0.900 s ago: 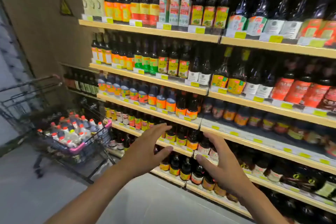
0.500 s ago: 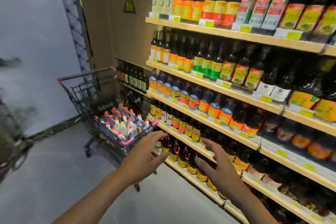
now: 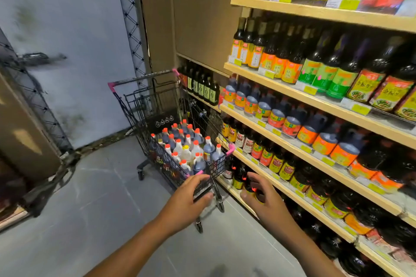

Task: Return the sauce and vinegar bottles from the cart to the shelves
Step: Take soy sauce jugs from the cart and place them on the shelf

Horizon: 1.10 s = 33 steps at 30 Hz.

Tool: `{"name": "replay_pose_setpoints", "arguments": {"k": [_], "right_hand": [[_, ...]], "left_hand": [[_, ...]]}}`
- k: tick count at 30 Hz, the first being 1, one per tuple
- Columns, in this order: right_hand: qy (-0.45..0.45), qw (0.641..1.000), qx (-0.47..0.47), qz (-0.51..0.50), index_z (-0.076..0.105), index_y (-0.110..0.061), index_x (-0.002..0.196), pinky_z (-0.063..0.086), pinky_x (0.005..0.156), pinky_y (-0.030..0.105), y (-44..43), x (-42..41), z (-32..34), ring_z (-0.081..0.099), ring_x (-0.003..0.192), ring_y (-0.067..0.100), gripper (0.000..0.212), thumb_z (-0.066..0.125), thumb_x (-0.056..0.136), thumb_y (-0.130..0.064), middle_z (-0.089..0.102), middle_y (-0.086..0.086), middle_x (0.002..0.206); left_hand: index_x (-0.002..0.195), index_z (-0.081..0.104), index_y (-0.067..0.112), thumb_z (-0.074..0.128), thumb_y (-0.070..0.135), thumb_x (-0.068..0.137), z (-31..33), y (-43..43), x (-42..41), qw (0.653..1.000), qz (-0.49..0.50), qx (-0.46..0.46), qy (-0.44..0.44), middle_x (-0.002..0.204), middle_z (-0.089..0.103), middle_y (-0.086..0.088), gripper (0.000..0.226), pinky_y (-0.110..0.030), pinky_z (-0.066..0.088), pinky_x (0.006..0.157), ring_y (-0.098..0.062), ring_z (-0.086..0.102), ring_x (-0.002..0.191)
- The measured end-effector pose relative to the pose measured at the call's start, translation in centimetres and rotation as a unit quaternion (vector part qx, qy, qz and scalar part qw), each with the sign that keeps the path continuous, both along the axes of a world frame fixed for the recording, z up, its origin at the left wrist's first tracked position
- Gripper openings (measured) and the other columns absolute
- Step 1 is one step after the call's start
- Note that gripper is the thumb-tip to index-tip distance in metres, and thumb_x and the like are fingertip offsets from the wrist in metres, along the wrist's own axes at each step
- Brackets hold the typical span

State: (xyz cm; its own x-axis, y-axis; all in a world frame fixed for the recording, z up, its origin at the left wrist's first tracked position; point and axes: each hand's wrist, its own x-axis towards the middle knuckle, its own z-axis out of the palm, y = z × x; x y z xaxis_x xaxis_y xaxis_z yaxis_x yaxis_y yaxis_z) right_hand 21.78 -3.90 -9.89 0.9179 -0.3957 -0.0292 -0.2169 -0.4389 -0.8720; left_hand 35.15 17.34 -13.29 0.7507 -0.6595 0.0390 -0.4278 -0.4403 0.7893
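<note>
- As viewed from the head, looking down the aisle: wooden shelves (image 3: 315,11) along the right, tier on tier, filled with stocked bottles (image 3: 333,60), mostly dark with bright labels.
- Left of the shelves, parked close against the lower boards: black wire shopping cart (image 3: 144,77) with pink trim, handle at the far end, near end toward the hands.
- Inside the cart basket: red-capped bottles (image 3: 189,148), dark and clear mixed, packed tight, all upright, long axes vertical, caps uppermost; none lifted out yet.
- Left hand (image 3: 186,200): released, fingers spread and lightly bent, grasping nothing, set right at the near end of the cart; contact with the wire not resolvable.
- Right hand (image 3: 263,198): likewise released, empty so far as visible, fingers loosely curved, held in front of stocked bottles on a low board, just right of the cart's near corner.
- Key relation: red-capped bottles ahead of and beyond both hands, slightly leftward; left hand the nearer, directly before the front row; right hand off to the shelf side.
- Judged step: reach into the cart for a bottle. Likely requirement: approach from above over the near rim, grip round a neck below the cap, straight lift to clear the neighbours.
</note>
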Motion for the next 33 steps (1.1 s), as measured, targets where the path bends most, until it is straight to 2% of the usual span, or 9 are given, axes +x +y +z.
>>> {"name": "replay_pose_setpoints", "arguments": {"k": [6, 10, 14, 17, 19, 23, 27, 31, 33], "right_hand": [[0.022, 1.0, 0.005, 0.02, 0.044, -0.046, 0.139, 0.038, 0.106, 0.029, -3.8, 8.4, -3.5, 0.045, 0.132, 0.003, 0.053, 0.068, 0.092, -0.044, 0.046, -0.02, 0.142], [0.036, 0.998, 0.028, 0.041, 0.043, -0.045, 0.139, 0.035, 0.105, 0.024, -7.5, 15.6, -4.7, 0.042, 0.131, 0.0, 0.052, 0.067, 0.092, -0.045, 0.043, -0.024, 0.141], [0.051, 0.995, 0.055, 0.066, 0.046, -0.044, 0.138, 0.039, 0.104, 0.024, -11.0, 23.2, -5.9, 0.045, 0.13, -0.004, 0.052, 0.068, 0.091, -0.047, 0.048, -0.024, 0.14], [0.051, 0.993, 0.051, 0.091, 0.048, -0.046, 0.136, 0.044, 0.107, 0.031, -13.1, 28.4, -7.0, 0.048, 0.128, -0.007, 0.058, 0.067, 0.083, -0.061, 0.053, -0.022, 0.138], [0.055, 0.992, 0.062, 0.092, 0.05, -0.045, 0.134, 0.047, 0.102, 0.029, -14.1, 31.6, -7.3, 0.052, 0.121, -0.009, 0.054, 0.069, 0.085, -0.056, 0.056, -0.019, 0.134], [0.055, 0.992, 0.068, 0.087, 0.052, -0.05, 0.126, 0.045, 0.1, 0.026, -15.3, 37.4, -7.7, 0.053, 0.123, -0.004, 0.054, 0.067, 0.076, -0.063, 0.057, -0.02, 0.132], [0.069, 0.99, 0.082, 0.088, 0.052, -0.049, 0.12, 0.044, 0.1, 0.019, -15.9, 43.1, -9.0, 0.052, 0.119, -0.011, 0.04, 0.073, 0.09, -0.034, 0.056, -0.022, 0.131], [0.089, 0.99, 0.089, 0.064, 0.055, -0.036, 0.127, 0.048, 0.104, 0.034, -15.6, 49.6, -10.5, 0.058, 0.12, 0.003, 0.042, 0.073, 0.091, -0.023, 0.061, -0.012, 0.129], [0.104, 0.991, 0.073, 0.049, 0.061, -0.031, 0.116, 0.051, 0.093, 0.024, -15.0, 52.9, -10.7, 0.064, 0.104, 0.005, 0.03, 0.073, 0.091, -0.021, 0.068, -0.006, 0.113]], "left_hand": [[0.136, 0.046, 0.046, 0.061, 0.043, 0.097, -1.9, -3.0, 8.2, 1.0, 0.015, -0.007, 0.025, 0.135, 0.043, 0.033, 0.042, -0.001, 0.032, 0.096, 0.028, 0.038, 0.12], [0.134, 0.047, 0.046, 0.061, 0.04, 0.097, -2.1, -6.1, 15.3, 0.999, 0.038, -0.004, 0.021, 0.135, 0.047, 0.028, 0.04, -0.007, 0.034, 0.098, 0.021, 0.041, 0.122], [0.124, 0.048, 0.049, 0.064, 0.029, 0.097, -2.8, -8.4, 21.2, 0.997, 0.065, -0.015, 0.031, 0.129, 0.05, 0.025, 0.037, 0.001, 0.036, 0.089, 0.022, 0.045, 0.115], [0.12, 0.051, 0.049, 0.067, 0.025, 0.096, -4.1, -9.4, 25.0, 0.994, 0.097, -0.03, 0.039, 0.127, 0.054, 0.023, 0.037, -0.003, 0.038, 0.09, 0.013, 0.051, 0.115], [0.121, 0.053, 0.049, 0.066, 0.032, 0.094, -5.0, -9.7, 27.5, 0.992, 0.111, -0.032, 0.048, 0.126, 0.055, 0.025, 0.034, -0.012, 0.041, 0.095, 0.007, 0.053, 0.117], [0.125, 0.051, 0.05, 0.064, 0.034, 0.096, -6.2, -10.3, 33.0, 0.992, 0.117, -0.016, 0.046, 0.13, 0.053, 0.029, 0.036, -0.015, 0.042, 0.099, 0.01, 0.05, 0.123], [0.131, 0.053, 0.04, 0.065, 0.031, 0.096, -7.6, -10.5, 39.7, 0.991, 0.121, -0.015, 0.053, 0.134, 0.055, 0.02, 0.038, -0.027, 0.045, 0.105, 0.004, 0.051, 0.124], [0.13, 0.051, 0.046, 0.06, 0.046, 0.094, -8.9, -10.3, 47.2, 0.991, 0.119, 0.001, 0.059, 0.134, 0.053, 0.024, 0.038, -0.034, 0.046, 0.104, 0.004, 0.05, 0.125], [0.131, 0.051, 0.045, 0.061, 0.044, 0.095, -9.7, -10.0, 50.9, 0.992, 0.106, 0.01, 0.068, 0.131, 0.054, 0.022, 0.038, -0.034, 0.047, 0.103, 0.005, 0.052, 0.121]]}}
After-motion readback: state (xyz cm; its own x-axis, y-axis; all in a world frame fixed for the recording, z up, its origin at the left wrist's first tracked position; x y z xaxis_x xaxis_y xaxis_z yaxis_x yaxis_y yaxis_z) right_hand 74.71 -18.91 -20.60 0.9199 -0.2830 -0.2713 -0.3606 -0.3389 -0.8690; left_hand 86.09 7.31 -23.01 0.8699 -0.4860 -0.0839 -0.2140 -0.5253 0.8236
